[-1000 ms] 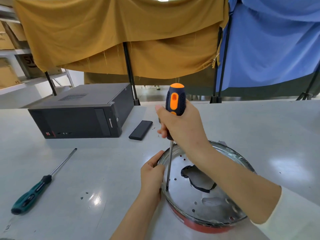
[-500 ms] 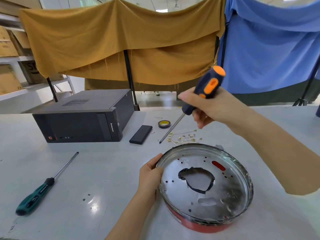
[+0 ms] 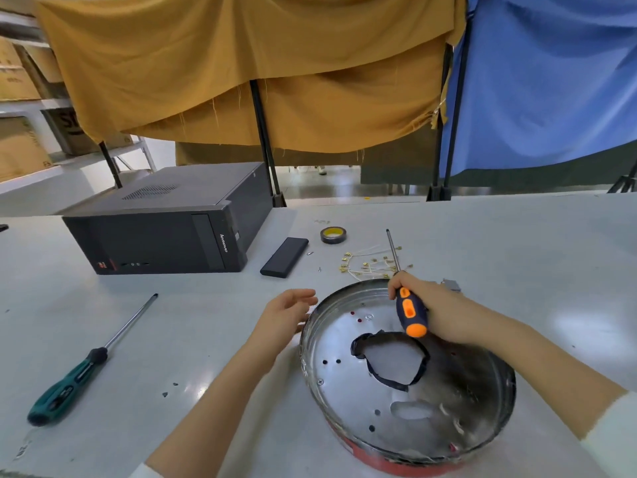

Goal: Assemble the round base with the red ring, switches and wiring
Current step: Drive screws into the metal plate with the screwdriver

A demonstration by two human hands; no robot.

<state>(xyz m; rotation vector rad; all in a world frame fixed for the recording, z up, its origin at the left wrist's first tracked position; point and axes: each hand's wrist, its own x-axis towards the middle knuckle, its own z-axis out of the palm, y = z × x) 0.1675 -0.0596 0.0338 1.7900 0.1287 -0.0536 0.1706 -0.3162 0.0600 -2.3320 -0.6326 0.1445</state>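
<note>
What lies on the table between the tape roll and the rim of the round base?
In the head view, a loose tangle of white wires with brass terminals lies between the tape roll and the round base; the screwdriver shaft crosses above them.

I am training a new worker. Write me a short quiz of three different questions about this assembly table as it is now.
1. True or false: the right hand grips the orange screwdriver with its shaft pointing away from the person.
2. Which lies nearest the computer case? A) tape roll B) black flat box C) green screwdriver
3. Fill in: the left hand is open beside the ____ of the round base.

Key: 1 true; 2 B; 3 rim
</note>
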